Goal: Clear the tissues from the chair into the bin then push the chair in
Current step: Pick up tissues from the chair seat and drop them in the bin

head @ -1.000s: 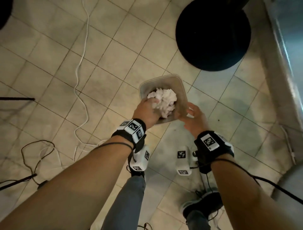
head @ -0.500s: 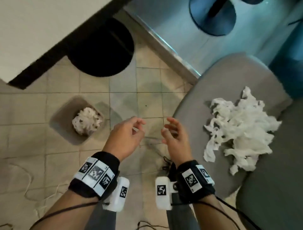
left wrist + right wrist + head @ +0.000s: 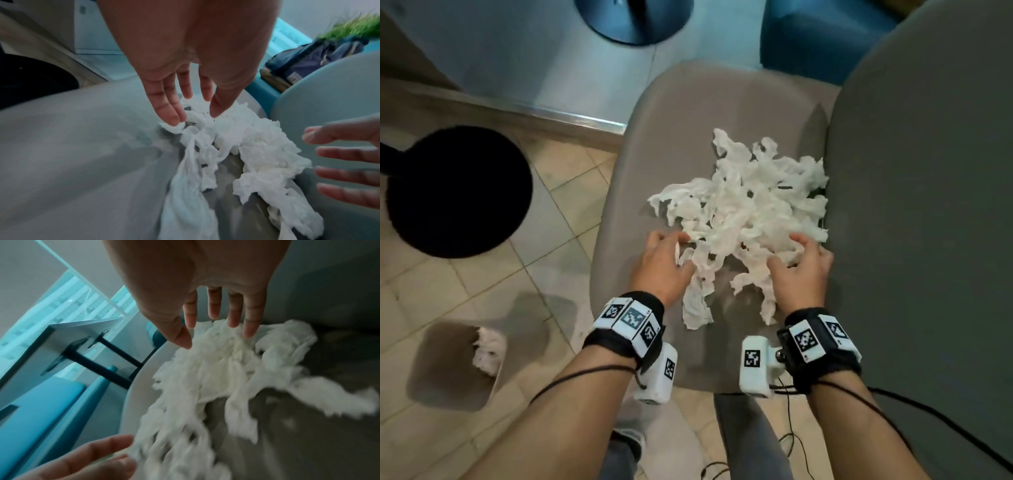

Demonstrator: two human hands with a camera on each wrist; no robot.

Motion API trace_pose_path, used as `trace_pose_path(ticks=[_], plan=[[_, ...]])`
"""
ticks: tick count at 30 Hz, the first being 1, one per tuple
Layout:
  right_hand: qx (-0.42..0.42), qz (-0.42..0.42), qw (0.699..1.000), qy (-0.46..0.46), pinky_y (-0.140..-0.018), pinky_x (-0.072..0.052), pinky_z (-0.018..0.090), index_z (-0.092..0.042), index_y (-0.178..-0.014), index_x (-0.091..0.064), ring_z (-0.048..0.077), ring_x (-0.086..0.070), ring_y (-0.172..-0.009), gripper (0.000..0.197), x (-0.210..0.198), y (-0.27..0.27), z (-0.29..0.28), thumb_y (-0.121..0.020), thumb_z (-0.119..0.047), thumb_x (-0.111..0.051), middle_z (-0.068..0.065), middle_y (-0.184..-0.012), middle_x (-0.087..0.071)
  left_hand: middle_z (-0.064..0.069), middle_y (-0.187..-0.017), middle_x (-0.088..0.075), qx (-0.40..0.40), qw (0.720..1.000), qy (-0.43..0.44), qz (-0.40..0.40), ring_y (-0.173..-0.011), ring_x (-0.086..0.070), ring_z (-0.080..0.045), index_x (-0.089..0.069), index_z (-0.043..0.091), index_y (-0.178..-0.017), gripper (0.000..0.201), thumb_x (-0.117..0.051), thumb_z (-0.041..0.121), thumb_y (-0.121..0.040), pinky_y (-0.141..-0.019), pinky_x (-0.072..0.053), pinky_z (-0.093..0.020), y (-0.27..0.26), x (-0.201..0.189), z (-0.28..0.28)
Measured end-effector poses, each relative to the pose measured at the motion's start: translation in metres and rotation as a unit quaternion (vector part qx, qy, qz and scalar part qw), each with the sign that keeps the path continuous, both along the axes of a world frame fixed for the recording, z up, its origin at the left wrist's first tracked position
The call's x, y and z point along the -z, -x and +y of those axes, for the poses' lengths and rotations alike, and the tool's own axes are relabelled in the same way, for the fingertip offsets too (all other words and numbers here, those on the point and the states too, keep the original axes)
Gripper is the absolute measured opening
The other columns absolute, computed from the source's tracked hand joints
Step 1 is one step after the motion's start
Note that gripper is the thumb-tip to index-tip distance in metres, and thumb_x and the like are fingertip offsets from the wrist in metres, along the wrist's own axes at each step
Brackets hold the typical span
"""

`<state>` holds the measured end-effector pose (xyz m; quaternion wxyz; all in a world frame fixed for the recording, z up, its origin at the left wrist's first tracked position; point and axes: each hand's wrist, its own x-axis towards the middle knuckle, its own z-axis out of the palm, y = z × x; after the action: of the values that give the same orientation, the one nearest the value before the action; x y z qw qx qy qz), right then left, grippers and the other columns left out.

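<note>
Chair seat [image 3: 654,144], tissues [image 3: 743,205] btwn open grips

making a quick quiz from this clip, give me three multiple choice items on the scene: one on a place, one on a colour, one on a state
1. Where is the bin?
A. on the chair
B. on the floor, left of the chair
C. on a table

2. What colour are the tissues?
A. white
B. blue
C. black

3. How are the hands?
A. fists
B. fingers spread on the tissues
C. gripping the bin

Answers:
1 B: the bin stands on tiles beside the chair.
2 A: the tissues are white.
3 B: left hand and right hand reach in with straight fingers.
</note>
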<state>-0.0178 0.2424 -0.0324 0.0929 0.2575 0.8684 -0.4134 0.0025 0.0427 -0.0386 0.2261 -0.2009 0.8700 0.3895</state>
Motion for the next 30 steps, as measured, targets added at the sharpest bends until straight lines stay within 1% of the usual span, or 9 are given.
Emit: trace_pose_path(ticks=[3, 6, 9, 13, 17, 19, 22, 25, 30], plan=[[0.019, -0.016, 1.0, 0.019, -0.098, -0.036, 0.025, -0.029, -0.133, -0.046, 0.018, -0.045, -0.122, 0.057, 0.009, 0.017, 0.025, -0.081, -0.019, -0.069, 0.0, -0.143, -0.029, 0.003, -0.138, -0.043, 0.009, 1.0, 0.015, -0.009, -0.098, -0.048, -0.01, -0.051, 0.029, -0.132, 0.043, -0.062, 0.024, -0.091, -0.083, -0.037, -0.023, 0.03, 0.001, 0.021], [0.036, -0.021, 0.998, 0.056, -0.097, -0.03, 0.021, -0.029, -0.142, -0.039, 0.011, -0.039, -0.124, 0.072, 0.017, 0.031, 0.04, -0.079, -0.018, -0.073, 0.0, -0.149, -0.025, 0.001, -0.138, -0.048, 0.051, 0.998, 0.025, -0.032, -0.109, -0.055, -0.018, -0.044, 0.034, -0.136, 0.051, -0.063, 0.034, -0.089, -0.092, -0.043, -0.031, 0.049, 0.004, 0.043], [0.049, -0.037, 0.995, 0.079, -0.1, -0.029, 0.022, -0.035, -0.145, -0.034, 0.016, -0.038, -0.131, 0.08, 0.028, 0.041, 0.049, -0.078, -0.017, -0.074, 0.002, -0.148, -0.029, -0.001, -0.135, -0.053, 0.07, 0.995, 0.05, -0.042, -0.119, -0.054, -0.025, -0.036, 0.041, -0.136, 0.056, -0.064, 0.041, -0.088, -0.101, -0.045, -0.044, 0.058, 0.007, 0.067], [0.048, -0.081, 0.991, 0.092, -0.099, -0.033, 0.025, -0.035, -0.145, -0.039, 0.022, -0.044, -0.129, 0.071, 0.039, 0.051, 0.052, -0.084, -0.015, -0.068, 0.007, -0.142, -0.044, -0.006, -0.131, -0.06, 0.073, 0.994, 0.082, -0.028, -0.117, -0.058, -0.028, -0.044, 0.032, -0.136, 0.048, -0.06, 0.029, -0.092, -0.096, -0.047, -0.04, 0.065, 0.007, 0.09], [0.008, -0.096, 0.995, 0.034, -0.099, -0.041, 0.028, -0.015, -0.124, -0.063, 0.031, -0.055, -0.118, 0.037, 0.044, 0.054, 0.053, -0.09, -0.007, -0.052, 0.016, -0.128, -0.06, -0.006, -0.12, -0.062, 0.052, 0.995, 0.083, -0.019, -0.11, -0.057, -0.025, -0.063, 0.018, -0.125, 0.033, -0.052, 0.021, -0.094, -0.09, -0.044, -0.031, 0.072, 0.007, 0.091], [0.007, -0.093, 0.995, 0.023, -0.095, -0.04, 0.03, -0.006, -0.114, -0.068, 0.034, -0.054, -0.113, 0.032, 0.039, 0.055, 0.055, -0.092, -0.007, -0.045, 0.018, -0.12, -0.061, -0.004, -0.099, -0.059, 0.025, 0.997, 0.077, 0.013, -0.094, -0.053, -0.024, -0.068, 0.013, -0.095, 0.019, -0.05, 0.02, -0.093, -0.078, -0.038, -0.029, 0.075, 0.001, 0.088], [0.043, -0.074, 0.996, 0.04, -0.085, -0.04, 0.033, -0.002, -0.092, -0.068, 0.033, -0.055, -0.098, 0.031, 0.025, 0.054, 0.059, -0.094, -0.014, -0.04, 0.019, -0.103, -0.062, -0.001, -0.07, -0.044, -0.019, 0.998, 0.047, 0.041, -0.073, -0.043, -0.023, -0.036, 0.012, -0.061, 0.032, -0.049, 0.016, -0.09, -0.066, -0.033, -0.036, 0.082, -0.018, 0.081], [0.08, -0.081, 0.991, 0.074, -0.07, -0.038, 0.032, -0.018, -0.059, -0.045, 0.025, -0.046, -0.072, 0.035, 0.013, 0.052, 0.058, -0.089, -0.034, -0.045, 0.007, -0.076, -0.05, 0.0, -0.07, -0.041, -0.017, 0.996, 0.047, 0.067, -0.072, -0.042, -0.024, -0.032, 0.016, -0.057, 0.041, -0.056, 0.021, -0.09, -0.066, -0.034, -0.036, 0.09, -0.029, 0.069], [0.092, -0.066, 0.993, 0.042, -0.066, -0.046, 0.034, -0.018, -0.063, -0.049, 0.026, -0.053, -0.072, 0.019, 0.01, 0.055, 0.052, -0.078, -0.021, -0.06, 0.012, -0.083, -0.058, 0.001, -0.085, -0.047, 0.03, 0.994, 0.065, 0.077, -0.079, -0.046, -0.02, -0.047, 0.008, -0.075, 0.018, -0.052, 0.013, -0.091, -0.063, -0.036, -0.024, 0.117, -0.024, 0.058]])
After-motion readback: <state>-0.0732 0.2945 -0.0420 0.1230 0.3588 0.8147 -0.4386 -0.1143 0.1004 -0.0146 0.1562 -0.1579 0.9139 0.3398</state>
